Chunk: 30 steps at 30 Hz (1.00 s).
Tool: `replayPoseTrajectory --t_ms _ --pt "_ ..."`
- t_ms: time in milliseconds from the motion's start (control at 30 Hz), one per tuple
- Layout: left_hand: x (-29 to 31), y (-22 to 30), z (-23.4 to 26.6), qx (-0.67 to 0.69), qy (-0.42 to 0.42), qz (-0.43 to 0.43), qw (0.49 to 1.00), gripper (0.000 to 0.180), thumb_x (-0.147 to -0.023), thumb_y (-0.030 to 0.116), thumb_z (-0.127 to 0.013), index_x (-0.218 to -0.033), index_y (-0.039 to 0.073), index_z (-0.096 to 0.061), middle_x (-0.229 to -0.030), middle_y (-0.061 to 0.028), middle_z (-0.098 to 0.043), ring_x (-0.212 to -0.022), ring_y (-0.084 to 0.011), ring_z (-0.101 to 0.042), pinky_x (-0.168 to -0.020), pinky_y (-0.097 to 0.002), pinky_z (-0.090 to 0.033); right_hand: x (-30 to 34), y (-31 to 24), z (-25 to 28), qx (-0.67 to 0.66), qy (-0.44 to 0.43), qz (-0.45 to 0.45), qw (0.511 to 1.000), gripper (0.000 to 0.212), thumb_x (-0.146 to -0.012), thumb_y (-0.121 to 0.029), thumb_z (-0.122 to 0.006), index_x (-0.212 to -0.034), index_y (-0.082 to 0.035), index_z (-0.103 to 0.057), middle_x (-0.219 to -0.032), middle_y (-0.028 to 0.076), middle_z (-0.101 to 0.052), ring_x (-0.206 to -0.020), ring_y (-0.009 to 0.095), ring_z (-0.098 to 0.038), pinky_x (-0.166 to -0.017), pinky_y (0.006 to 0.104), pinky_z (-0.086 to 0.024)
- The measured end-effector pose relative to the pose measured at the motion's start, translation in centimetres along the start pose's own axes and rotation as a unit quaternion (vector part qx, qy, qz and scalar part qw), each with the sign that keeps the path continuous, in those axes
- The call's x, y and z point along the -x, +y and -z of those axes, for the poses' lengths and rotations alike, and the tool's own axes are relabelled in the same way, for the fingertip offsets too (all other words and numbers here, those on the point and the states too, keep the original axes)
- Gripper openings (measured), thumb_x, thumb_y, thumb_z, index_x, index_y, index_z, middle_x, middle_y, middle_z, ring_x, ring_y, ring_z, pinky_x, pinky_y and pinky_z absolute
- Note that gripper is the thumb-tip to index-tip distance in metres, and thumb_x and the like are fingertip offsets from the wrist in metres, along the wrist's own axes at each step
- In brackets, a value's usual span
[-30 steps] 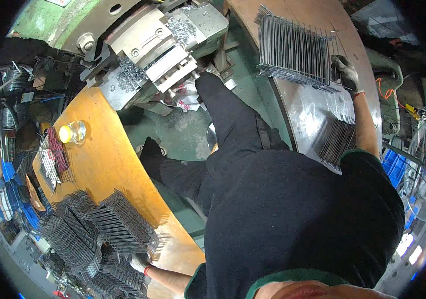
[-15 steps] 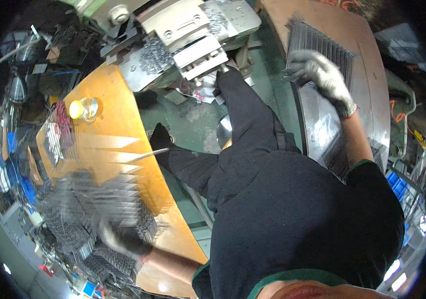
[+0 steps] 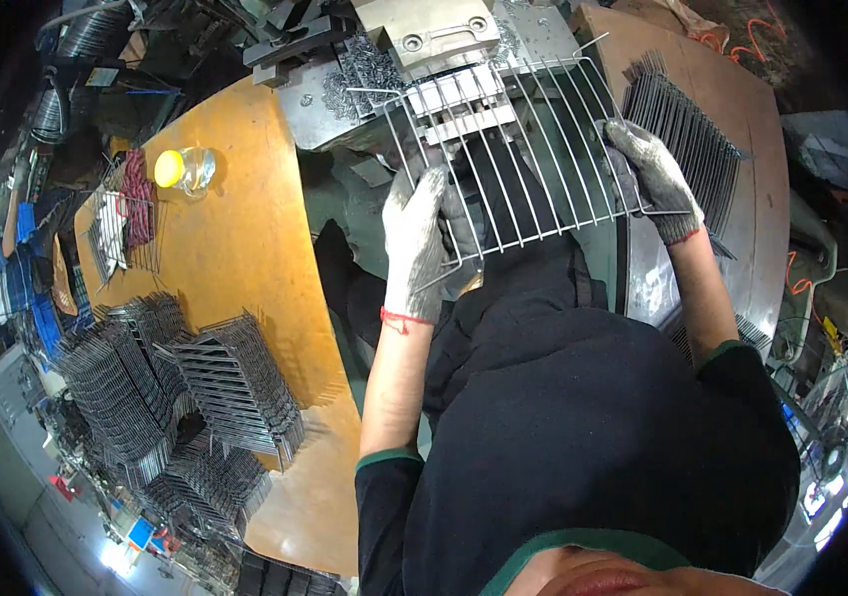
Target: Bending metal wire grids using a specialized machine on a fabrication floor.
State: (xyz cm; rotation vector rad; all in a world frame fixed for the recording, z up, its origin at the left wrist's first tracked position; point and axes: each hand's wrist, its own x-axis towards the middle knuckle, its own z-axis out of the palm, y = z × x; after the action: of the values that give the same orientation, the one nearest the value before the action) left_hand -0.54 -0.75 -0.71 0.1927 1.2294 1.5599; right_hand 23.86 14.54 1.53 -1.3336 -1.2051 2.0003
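On the left, an orange-brown wooden desk [image 3: 245,228] bears stacks of dark grey wire racks [image 3: 235,387] and a clear bottle with a yellow lid [image 3: 186,171]. The left hand [image 3: 416,223], in a white knit glove with red cuff, has its fingers grasping the near-left edge of a silvery rectangular wire grid rack [image 3: 539,164]. This rack is held up ahead of the body, overlapping the metal machine block [image 3: 434,40] in view. The right hand [image 3: 650,177], gloved alike, grasps the rack's right end, beside a leaning wire stack [image 3: 682,139]. Good handling likely means matched grips on opposite sides, thumbs clear of projecting wire ends, and no twisting.
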Motion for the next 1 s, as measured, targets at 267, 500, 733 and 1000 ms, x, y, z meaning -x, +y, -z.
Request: replayPoseTrajectory --t_ms 267,500,733,1000 --pt "0.4 0.5 -1.4 0.042 0.039 0.007 0.998 0.021 -0.089 0.015 -0.055 -0.105 0.001 -0.060 -0.057 -0.0015 -0.054 -0.039 -0.0086 -0.048 -0.035 -0.0214 -0.039 -1.8 -0.4 0.9 0.044 -0.018 0.005 0.999 0.028 -0.095 -0.025 -0.055 -0.111 -0.003 -0.060 -0.086 -0.004 -0.062 -0.065 0.000 -0.053 -0.057 0.0150 -0.043" --pt "0.4 0.3 -1.8 0.074 0.083 0.021 0.994 0.018 -0.089 0.015 -0.057 -0.102 0.003 -0.063 -0.057 0.0012 -0.053 -0.040 -0.0059 -0.046 -0.035 -0.0190 -0.036 -1.8 0.1 1.5 -0.003 -0.025 -0.045 0.999 0.023 -0.095 -0.024 -0.054 -0.106 -0.005 -0.061 -0.082 -0.005 -0.061 -0.062 0.001 -0.053 -0.054 0.0153 -0.043" --pt "0.9 1.3 -1.8 0.060 0.075 0.047 0.994 0.018 -0.089 0.017 -0.058 -0.100 0.003 -0.063 -0.056 0.0017 -0.052 -0.039 -0.0058 -0.045 -0.034 -0.0196 -0.034 -1.1 -1.2 0.0 0.035 -0.020 -0.030 0.999 0.021 -0.094 -0.025 -0.055 -0.103 -0.007 -0.060 -0.081 -0.006 -0.061 -0.061 0.001 -0.054 -0.053 0.0155 -0.044" --pt "2.2 4.7 3.6 -0.043 0.077 0.034 0.996 0.027 -0.093 0.023 -0.052 -0.109 0.004 -0.058 -0.072 -0.0020 -0.062 -0.045 -0.0104 -0.055 -0.037 -0.0198 -0.043 -0.8 0.7 -5.8 0.073 -0.024 0.007 0.997 0.037 -0.092 -0.028 -0.058 -0.113 0.001 -0.058 -0.096 0.003 -0.062 -0.083 0.007 -0.057 -0.074 0.0196 -0.046"
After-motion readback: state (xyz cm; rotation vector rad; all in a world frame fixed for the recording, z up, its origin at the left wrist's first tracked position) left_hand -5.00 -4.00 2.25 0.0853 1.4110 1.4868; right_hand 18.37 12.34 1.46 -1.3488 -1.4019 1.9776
